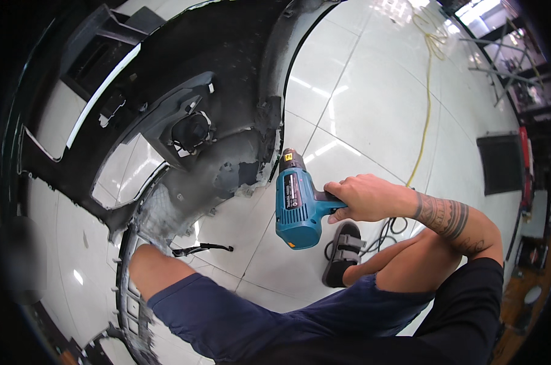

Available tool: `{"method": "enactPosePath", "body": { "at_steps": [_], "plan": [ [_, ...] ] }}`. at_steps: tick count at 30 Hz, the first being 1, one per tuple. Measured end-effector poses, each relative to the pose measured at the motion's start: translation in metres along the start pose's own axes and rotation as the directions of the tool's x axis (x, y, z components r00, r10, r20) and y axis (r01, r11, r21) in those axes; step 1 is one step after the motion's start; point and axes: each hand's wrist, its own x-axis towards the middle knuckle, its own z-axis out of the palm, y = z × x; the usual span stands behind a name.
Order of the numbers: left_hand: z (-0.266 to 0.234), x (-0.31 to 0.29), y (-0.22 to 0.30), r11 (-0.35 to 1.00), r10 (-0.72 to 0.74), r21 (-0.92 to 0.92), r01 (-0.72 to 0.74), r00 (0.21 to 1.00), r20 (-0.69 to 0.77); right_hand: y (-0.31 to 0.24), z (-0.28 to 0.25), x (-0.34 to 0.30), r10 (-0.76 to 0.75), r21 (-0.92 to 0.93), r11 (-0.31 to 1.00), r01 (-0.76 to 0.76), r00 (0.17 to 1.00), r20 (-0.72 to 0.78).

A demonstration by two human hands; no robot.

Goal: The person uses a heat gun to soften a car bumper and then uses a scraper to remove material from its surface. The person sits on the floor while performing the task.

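Note:
My right hand (366, 198) is wrapped round the handle of a teal heat gun (298, 210). The gun's dark nozzle points away from me, close beside the edge of a large black car bumper (239, 55). Grey, scuffed patches cover the bumper's inner side near the nozzle, with a darker mended-looking area (236, 174) among them. Along that edge the plastic looks ragged. My left hand does not show. Near my left knee, a thin black piece (203, 248) lies or juts out low by the bumper; its kind is unclear.
A yellow cord (427, 109) runs over the glossy tiled floor (373, 131) on the right. Dark cable (388, 234) coils beside my sandalled foot (346, 252). Farther right stand a dark panel (499, 164) and metal stands (509, 67). The bumper curves round the left side.

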Motion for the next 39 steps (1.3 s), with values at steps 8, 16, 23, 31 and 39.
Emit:
{"method": "enactPosePath", "body": {
  "at_steps": [8,16,23,31,39],
  "plan": [
    [0.052,-0.078,0.031,0.992,-0.112,-0.076,0.102,0.984,-0.140,0.042,-0.008,0.005,-0.151,-0.035,0.988,0.148,0.971,-0.183],
    [0.079,-0.158,0.058,0.977,-0.193,-0.132,0.166,0.954,-0.230,0.058,0.003,0.002,-0.210,0.141,0.963,0.228,0.969,-0.132],
    [0.067,-0.228,0.078,0.964,-0.261,-0.130,0.230,0.910,-0.322,0.081,0.007,0.012,-0.307,0.172,0.921,0.351,0.922,-0.236],
    [0.019,-0.298,0.116,0.956,-0.292,-0.101,0.276,0.846,-0.447,0.093,0.007,0.019,-0.307,0.248,0.899,0.362,0.923,-0.233],
    [-0.052,-0.289,0.231,0.989,0.058,0.148,0.011,0.891,-0.450,0.086,0.006,0.020,-0.241,0.246,0.923,0.296,0.943,-0.228]
  ]
}}
